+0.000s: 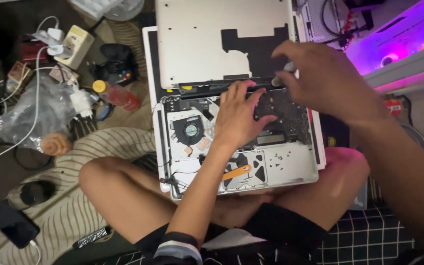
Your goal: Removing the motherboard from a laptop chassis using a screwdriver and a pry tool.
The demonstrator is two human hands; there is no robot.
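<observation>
The person is sitting cross-legged on the floor, and one opened laptop (290, 167), its bottom cover off, is resting across the lap and a white board beneath it. The left hand (239, 115) is reaching forward from a nearly straight arm, palm down, fingers spread and pressing flat on the dark circuit board (285, 115); it is grasping nothing. The right hand (322, 76) is coming in from the right with the wrist bent, fingers curled down around one small pale tool (283, 73) whose tip is meeting the upper edge of the board, just beside the left fingertips. How firmly it is pinching the tool I cannot tell, though the fingers are closed about it.

Inside the laptop, one round fan (191, 130) is lying left of the left hand, and one orange pry tool (236, 172) is lying under the left forearm. A scatter of small screws (276, 158) is lying on the bare metal; they are too small to count. One removed silver cover (207, 39) is lying beyond the laptop.

To the left, one game controller (116, 66), one red bottle (119, 95), one white power strip (77, 44) and one dark phone (13, 223) are lying well apart from both hands.
</observation>
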